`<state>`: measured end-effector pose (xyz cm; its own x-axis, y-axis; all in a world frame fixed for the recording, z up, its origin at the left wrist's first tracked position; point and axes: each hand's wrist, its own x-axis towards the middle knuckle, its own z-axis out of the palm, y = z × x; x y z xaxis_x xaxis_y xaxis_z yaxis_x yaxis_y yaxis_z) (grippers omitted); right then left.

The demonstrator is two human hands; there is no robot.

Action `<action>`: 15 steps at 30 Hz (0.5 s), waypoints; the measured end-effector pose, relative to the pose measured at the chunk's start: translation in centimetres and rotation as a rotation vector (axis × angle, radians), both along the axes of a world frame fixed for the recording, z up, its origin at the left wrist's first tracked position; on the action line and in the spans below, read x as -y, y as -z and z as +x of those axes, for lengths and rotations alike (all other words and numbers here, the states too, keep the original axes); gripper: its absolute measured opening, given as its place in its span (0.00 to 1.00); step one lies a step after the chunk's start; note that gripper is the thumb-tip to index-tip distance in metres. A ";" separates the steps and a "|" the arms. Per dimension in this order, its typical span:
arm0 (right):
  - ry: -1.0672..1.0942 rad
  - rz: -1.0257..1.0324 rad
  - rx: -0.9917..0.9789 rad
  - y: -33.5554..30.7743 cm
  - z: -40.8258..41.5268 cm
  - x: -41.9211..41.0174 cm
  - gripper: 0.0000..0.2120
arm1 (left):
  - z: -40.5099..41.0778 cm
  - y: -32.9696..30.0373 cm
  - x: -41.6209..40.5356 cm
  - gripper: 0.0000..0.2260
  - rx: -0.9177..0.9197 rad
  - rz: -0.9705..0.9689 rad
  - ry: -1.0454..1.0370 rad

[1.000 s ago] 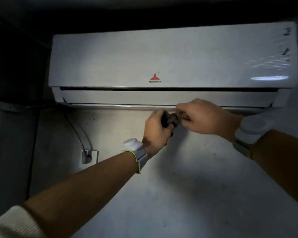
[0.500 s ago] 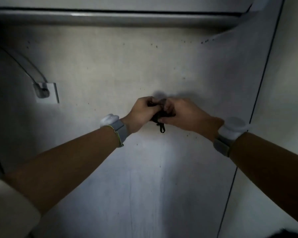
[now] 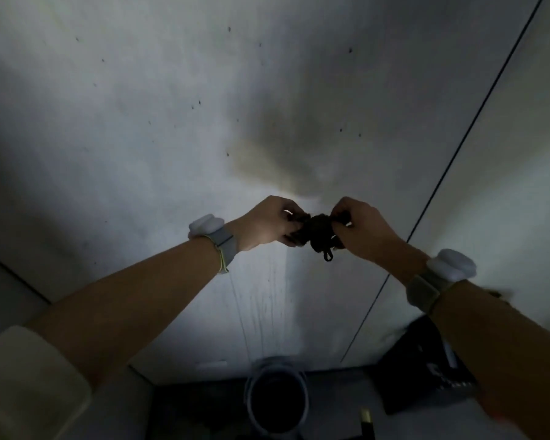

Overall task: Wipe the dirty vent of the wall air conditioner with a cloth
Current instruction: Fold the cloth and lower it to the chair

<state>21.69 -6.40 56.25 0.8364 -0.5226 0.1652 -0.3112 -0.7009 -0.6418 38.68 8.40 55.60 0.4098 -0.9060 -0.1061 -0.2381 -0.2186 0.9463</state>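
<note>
1. Head view, centre of frame: dark crumpled cloth (image 3: pixel 318 231) bunched between both hands, held in the air in front of the wall; a small dark loop hangs from its lower edge.
2. Left hand (image 3: pixel 265 223) fingers curled, pinching the cloth's left end; thumb on top.
3. Right hand (image 3: pixel 361 228) fingers curled, pinching the cloth's right end; knuckles face the camera.
4. Hands near each other, apart, only the cloth between them.
5. Left wrist: grey strap with yellow-green edge and white rounded plastic wrist device (image 3: pixel 206 226); bare forearm runs to lower left, ending in a cream knit sleeve cuff (image 3: pixel 29 385) at the bottom left corner.
6. Right wrist: second white rounded wrist device on grey strap (image 3: pixel 451 265); bare forearm runs off the lower right.
7. Behind the hands: grey-white speckled wall (image 3: pixel 140 122) with a dark yellowish stain (image 3: pixel 286 154) just above the hands; thin streaks run down below them.
8. Thin dark seam line (image 3: pixel 458 154) runs diagonally from upper right to lower centre.
9. Bottom centre: round dark bucket with pale rim (image 3: pixel 277 398), blurred.
10. Lower right: dark box-like object (image 3: pixel 426 369), partly hidden by the right forearm; cannot tell what it is.
</note>
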 end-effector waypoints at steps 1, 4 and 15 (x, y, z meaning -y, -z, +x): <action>0.005 0.011 -0.036 1.7 -0.7 0.3 0.04 | -0.5 1.8 0.2 0.06 0.003 0.056 0.029; 0.049 0.088 -0.091 6.1 -2.6 0.7 0.09 | -2.3 6.6 0.7 0.07 -0.051 0.170 0.094; 0.280 0.512 -0.308 20.9 -12.5 0.2 0.08 | -8.1 21.1 2.2 0.10 -0.213 0.439 0.204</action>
<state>9.18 -6.61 35.34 0.6265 -0.6766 -0.3868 -0.6601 -0.1967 -0.7250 30.59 6.17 34.47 0.1574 -0.8164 -0.5556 -0.1295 -0.5748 0.8080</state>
